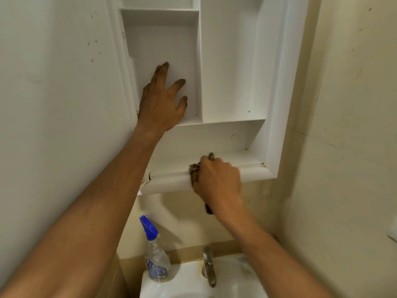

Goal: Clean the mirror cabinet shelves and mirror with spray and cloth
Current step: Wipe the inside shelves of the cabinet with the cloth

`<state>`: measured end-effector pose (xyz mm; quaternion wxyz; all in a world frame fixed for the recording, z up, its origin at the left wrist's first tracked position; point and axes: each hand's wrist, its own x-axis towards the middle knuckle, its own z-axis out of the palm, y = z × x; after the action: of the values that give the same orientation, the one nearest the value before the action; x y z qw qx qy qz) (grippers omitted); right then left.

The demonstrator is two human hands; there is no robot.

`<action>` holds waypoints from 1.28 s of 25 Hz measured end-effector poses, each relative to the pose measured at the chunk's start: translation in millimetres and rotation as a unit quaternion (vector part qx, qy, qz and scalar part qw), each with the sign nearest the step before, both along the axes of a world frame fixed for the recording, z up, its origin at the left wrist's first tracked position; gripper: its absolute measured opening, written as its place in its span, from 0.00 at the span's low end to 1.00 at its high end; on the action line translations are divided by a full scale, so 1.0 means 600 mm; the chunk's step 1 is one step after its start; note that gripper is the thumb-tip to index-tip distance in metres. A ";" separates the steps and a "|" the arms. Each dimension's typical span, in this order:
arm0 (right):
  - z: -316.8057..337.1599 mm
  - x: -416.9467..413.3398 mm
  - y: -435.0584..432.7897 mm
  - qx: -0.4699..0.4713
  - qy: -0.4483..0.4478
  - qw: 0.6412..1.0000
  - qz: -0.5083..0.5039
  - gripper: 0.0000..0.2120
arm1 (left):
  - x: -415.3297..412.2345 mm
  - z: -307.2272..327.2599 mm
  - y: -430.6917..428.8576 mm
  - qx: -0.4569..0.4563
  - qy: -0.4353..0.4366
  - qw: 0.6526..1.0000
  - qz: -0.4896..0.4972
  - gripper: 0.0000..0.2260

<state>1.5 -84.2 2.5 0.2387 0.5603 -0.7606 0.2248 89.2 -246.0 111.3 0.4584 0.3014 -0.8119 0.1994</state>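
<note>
Cream walls [348, 104] meet in a corner on the right, marked with small dark specks and scuffs. Below, a white washbasin [184, 278] carries a metal tap [209, 267] with rust at its base. The light is soft and warm.

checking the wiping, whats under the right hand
A dark cloth bunched under the right hand, pressed on the cabinet's bottom lip. Most of the cloth is covered.

White cabinet [227, 61], dark brown mottled cloth [195, 172], clear spray bottle [156, 261] w/ blue nozzle, white sink [184, 282], cream walls [354, 125].
</note>
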 end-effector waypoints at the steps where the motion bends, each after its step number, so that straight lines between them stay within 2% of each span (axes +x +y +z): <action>1: -0.003 0.035 -0.012 -0.001 0.009 0.999 0.044 0.12 | 0.000 0.000 0.003 0.003 0.001 1.000 -0.001 0.21; 3: -0.019 0.105 -0.032 0.013 0.016 0.993 0.115 0.10 | 0.003 -0.003 0.016 0.008 0.004 1.000 -0.007 0.20; 5: -0.033 0.144 -0.044 -0.003 0.009 0.989 0.149 0.14 | 0.013 -0.019 0.040 0.019 0.010 1.000 -0.019 0.20; 7: -0.041 0.144 -0.044 -0.036 0.003 0.984 0.176 0.16 | 0.034 -0.049 0.075 0.028 0.005 0.999 -0.020 0.20; 10: -0.044 0.085 -0.021 -0.015 -0.023 0.982 0.185 0.12 | 0.083 -0.079 0.124 0.059 -0.002 0.998 -0.011 0.18; 13: -0.038 -0.036 0.042 0.005 -0.089 0.987 0.137 0.12 | 0.139 -0.095 0.172 0.108 -0.003 0.994 -0.029 0.15; 15: -0.024 -0.127 0.088 0.014 -0.159 0.986 0.052 0.15 | 0.168 -0.100 0.211 0.150 -0.016 0.988 -0.012 0.15; 17: -0.013 -0.180 0.118 0.049 -0.170 0.984 -0.025 0.17 | 0.190 -0.105 0.255 0.191 -0.020 0.981 0.031 0.16; 19: -0.021 -0.182 0.125 0.017 -0.220 0.975 -0.006 0.13 | 0.200 -0.108 0.303 0.217 -0.031 0.974 0.057 0.17; 20: -0.025 -0.158 0.131 -0.030 -0.308 0.951 0.026 0.10 | 0.206 -0.107 0.323 0.207 -0.034 0.976 0.063 0.17; 21: -0.031 -0.134 0.133 -0.091 -0.447 0.888 0.055 0.09 | 0.213 -0.105 0.343 0.188 -0.037 0.979 0.069 0.17; 22: -0.030 -0.107 0.143 -0.149 -0.604 0.780 0.072 0.11 | 0.223 -0.103 0.366 0.166 -0.034 0.983 0.073 0.16; 23: -0.030 -0.087 0.149 -0.174 -0.729 0.656 0.088 0.14 | 0.232 -0.098 0.385 0.146 -0.026 0.986 0.079 0.16; 24: -0.026 -0.065 0.163 -0.168 -0.807 0.556 0.110 0.17 | 0.245 -0.093 0.403 0.125 -0.016 0.988 0.085 0.15; 25: -0.019 -0.046 0.174 -0.147 -0.849 0.488 0.139 0.16 | 0.257 -0.088 0.419 0.106 -0.007 0.990 0.089 0.15; 27: 0.009 -0.006 0.203 -0.123 -0.868 0.422 0.233 0.12 | 0.284 -0.074 0.447 0.062 0.011 0.993 0.100 0.15; 29: 0.037 0.023 0.229 -0.116 -0.853 0.389 0.329 0.17 | 0.308 -0.055 0.468 0.007 0.036 0.992 0.123 0.15; 31: 0.059 0.044 0.250 -0.113 -0.831 0.382 0.389 0.18 | 0.328 -0.039 0.484 -0.050 0.059 0.984 0.162 0.17; 32: 0.067 0.052 0.257 -0.127 -0.816 0.396 0.401 0.15 | 0.338 -0.030 0.490 -0.070 0.073 0.977 0.188 0.18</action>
<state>32.9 70.0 42.8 -0.5452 0.3131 -0.2430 0.7388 292.1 48.0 93.4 0.4908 0.4296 -0.6889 0.3162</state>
